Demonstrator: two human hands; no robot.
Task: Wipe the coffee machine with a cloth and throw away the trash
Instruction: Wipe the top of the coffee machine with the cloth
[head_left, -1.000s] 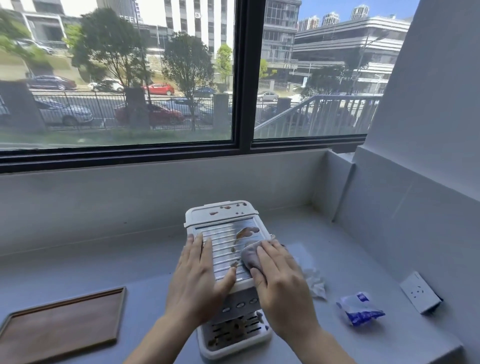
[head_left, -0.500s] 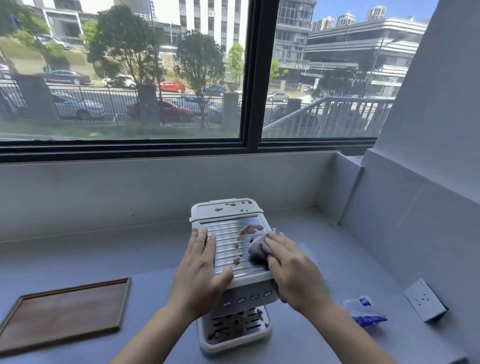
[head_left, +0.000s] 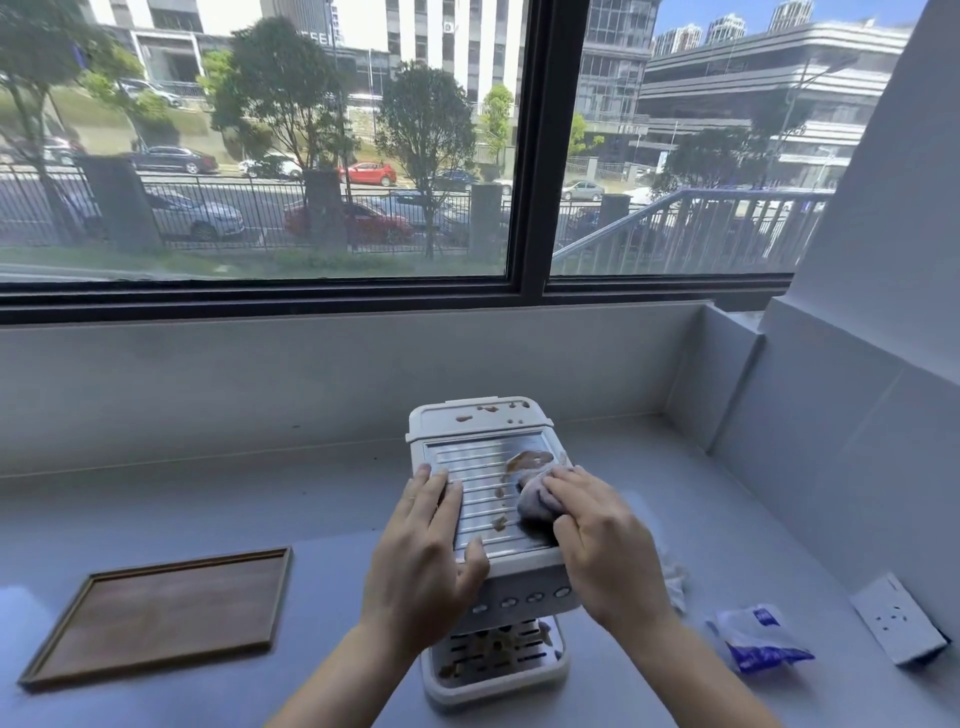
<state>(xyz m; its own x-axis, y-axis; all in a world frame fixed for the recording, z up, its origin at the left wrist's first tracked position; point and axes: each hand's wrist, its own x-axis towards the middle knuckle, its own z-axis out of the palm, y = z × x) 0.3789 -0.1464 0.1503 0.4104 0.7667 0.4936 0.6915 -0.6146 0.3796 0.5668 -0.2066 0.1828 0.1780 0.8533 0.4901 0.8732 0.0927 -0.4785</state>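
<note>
Your right hand (head_left: 602, 540) grips the cloth (head_left: 535, 499) on the coffee machine (head_left: 483, 514); your left hand (head_left: 423, 545) lies flat, empty. Brown stains (head_left: 527, 460) remain; the trash (head_left: 758, 639) waits on the table (head_left: 260, 509).

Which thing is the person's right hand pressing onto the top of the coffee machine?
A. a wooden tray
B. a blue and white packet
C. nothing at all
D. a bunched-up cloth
D: the right hand presses a bunched-up cloth on the ribbed top of the coffee machine, next to brown stains, while the blue and white packet and wooden tray lie apart on the counter.
</note>
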